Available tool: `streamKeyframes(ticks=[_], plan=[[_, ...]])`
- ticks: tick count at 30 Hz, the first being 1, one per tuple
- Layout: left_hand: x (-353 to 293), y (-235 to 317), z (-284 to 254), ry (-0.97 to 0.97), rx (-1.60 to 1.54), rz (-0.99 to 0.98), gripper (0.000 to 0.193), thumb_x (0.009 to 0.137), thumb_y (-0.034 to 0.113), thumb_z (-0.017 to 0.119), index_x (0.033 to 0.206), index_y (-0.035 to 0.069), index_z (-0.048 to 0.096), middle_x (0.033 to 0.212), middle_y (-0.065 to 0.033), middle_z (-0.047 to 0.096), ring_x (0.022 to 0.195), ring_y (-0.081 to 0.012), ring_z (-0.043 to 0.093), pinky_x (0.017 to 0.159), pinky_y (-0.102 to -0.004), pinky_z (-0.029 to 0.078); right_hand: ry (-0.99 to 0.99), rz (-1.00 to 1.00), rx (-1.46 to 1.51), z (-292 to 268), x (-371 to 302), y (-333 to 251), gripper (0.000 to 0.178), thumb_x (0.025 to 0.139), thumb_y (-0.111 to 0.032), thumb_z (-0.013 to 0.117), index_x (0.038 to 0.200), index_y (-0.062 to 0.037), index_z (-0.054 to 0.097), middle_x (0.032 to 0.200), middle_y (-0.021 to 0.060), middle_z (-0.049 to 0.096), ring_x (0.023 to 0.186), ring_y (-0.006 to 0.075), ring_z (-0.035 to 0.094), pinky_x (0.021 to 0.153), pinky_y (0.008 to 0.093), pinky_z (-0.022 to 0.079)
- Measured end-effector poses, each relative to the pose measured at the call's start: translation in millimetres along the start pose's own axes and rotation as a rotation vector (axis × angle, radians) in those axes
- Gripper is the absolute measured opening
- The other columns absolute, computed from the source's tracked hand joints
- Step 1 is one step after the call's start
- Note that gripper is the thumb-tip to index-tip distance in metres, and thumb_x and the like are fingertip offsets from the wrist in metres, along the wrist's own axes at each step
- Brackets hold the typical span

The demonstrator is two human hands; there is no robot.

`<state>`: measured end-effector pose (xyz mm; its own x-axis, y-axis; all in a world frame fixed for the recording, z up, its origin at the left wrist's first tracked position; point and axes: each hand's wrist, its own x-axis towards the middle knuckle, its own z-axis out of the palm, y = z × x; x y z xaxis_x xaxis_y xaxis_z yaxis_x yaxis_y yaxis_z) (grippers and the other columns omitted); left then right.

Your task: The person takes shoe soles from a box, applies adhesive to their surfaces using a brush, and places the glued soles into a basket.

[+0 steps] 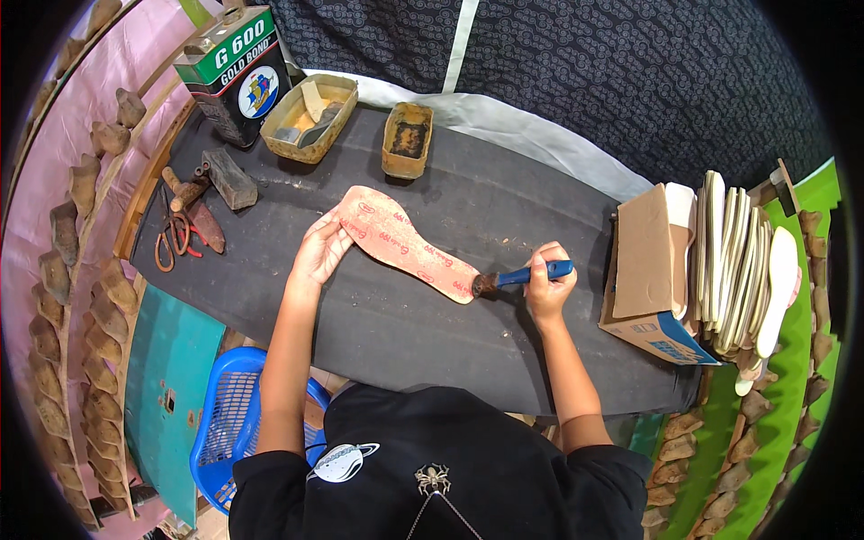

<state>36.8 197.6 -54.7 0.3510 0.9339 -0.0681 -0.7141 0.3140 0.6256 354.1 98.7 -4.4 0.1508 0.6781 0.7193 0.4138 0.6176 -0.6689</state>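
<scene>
A pinkish-orange insole point(405, 241) with red print lies slanted above the dark tabletop, its wide end toward the far left. My left hand point(322, 247) grips that wide end at its edge. In my right hand point(549, 283) is a blue-handled brush point(513, 277), the fingers wrapped round its handle. The brush's dark, caked bristles touch the insole's narrow end at the right. Beyond the insole stands a small stained tub point(408, 141) with dark residue inside.
A yellowish tub point(310, 117) holding scraps stands beside a green-and-black metal can point(236, 76). At the left lie a hammer point(187, 191), orange-handled scissors point(171, 236) and a dark block point(230, 178). A cardboard box point(650, 270) and stacked insoles point(724, 261) occupy the right end.
</scene>
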Motion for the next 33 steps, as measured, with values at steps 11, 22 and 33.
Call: streamKeyframes(ticks=[11,22,33], plan=[[2.4,0.8,0.3,0.013,-0.01,0.001,0.037,0.087,0.005,0.035,0.121,-0.009,0.03,0.116,-0.0182,0.045,0.106,-0.0239,0.047,0.093,-0.0346,0.038,-0.067,0.033,-0.048,13.0,31.0,-1.7,0.017,0.074,-0.006,0.053,0.06,-0.0027,0.043,0.054,0.0053,0.045,0.045,0.0106,0.042,0.041,0.0231,0.033],[-1.4,1.8,-7.3,-0.064,0.038,-0.038,0.044,0.085,0.012,0.042,0.125,-0.002,0.028,0.117,-0.0146,0.046,0.105,-0.0224,0.049,0.088,-0.0378,0.042,0.253,0.464,0.752,109.7,103.2,24.6,0.026,0.087,-0.026,0.044,0.087,-0.0003,0.044,0.075,0.0111,0.053,0.064,0.0197,0.06,0.055,0.0289,0.054],[-1.0,0.9,-3.7,-0.036,0.013,-0.037,0.043,0.085,0.013,0.043,0.124,-0.002,0.03,0.117,-0.0139,0.046,0.105,-0.0218,0.049,0.088,-0.0376,0.041,0.034,0.478,0.584,153.0,116.5,60.6,0.021,0.084,-0.016,0.051,0.095,0.0004,0.045,0.085,0.0079,0.053,0.071,0.0157,0.06,0.06,0.0246,0.052]])
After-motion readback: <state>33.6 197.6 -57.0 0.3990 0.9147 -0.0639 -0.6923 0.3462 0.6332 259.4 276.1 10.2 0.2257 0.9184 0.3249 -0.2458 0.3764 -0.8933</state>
